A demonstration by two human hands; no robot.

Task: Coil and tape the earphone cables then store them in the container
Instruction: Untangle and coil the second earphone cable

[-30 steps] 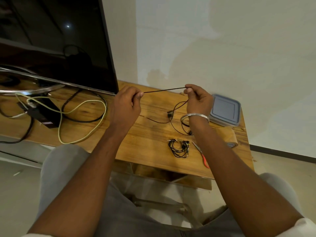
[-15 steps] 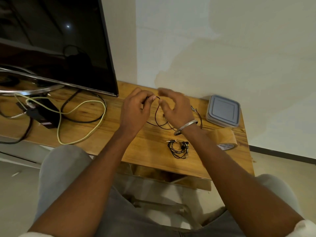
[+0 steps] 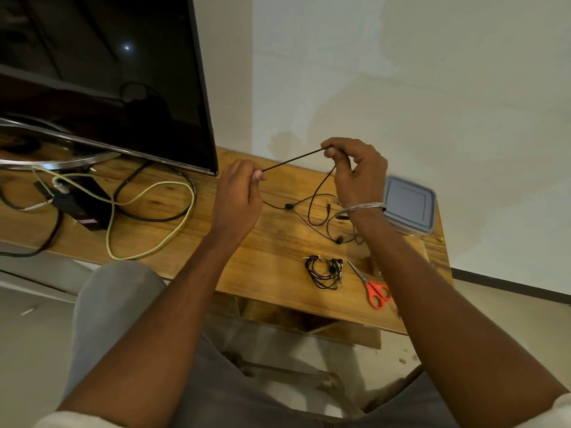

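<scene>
left hand (image 3: 239, 193) and right hand (image 3: 355, 168) both pinch earphone cable (image 3: 292, 161), taut between them, long axis running left-low to right-high. rest of cable droops below right hand onto table (image 3: 278, 251). coiled earphones (image 3: 324, 269) near right forearm. lidded container (image 3: 409, 203) just right of right wrist.

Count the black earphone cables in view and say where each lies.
2. One black earphone cable is stretched between the left hand and right hand; one coiled black bundle lies on the wooden table beside the orange-handled scissors. More may be hidden.
</scene>
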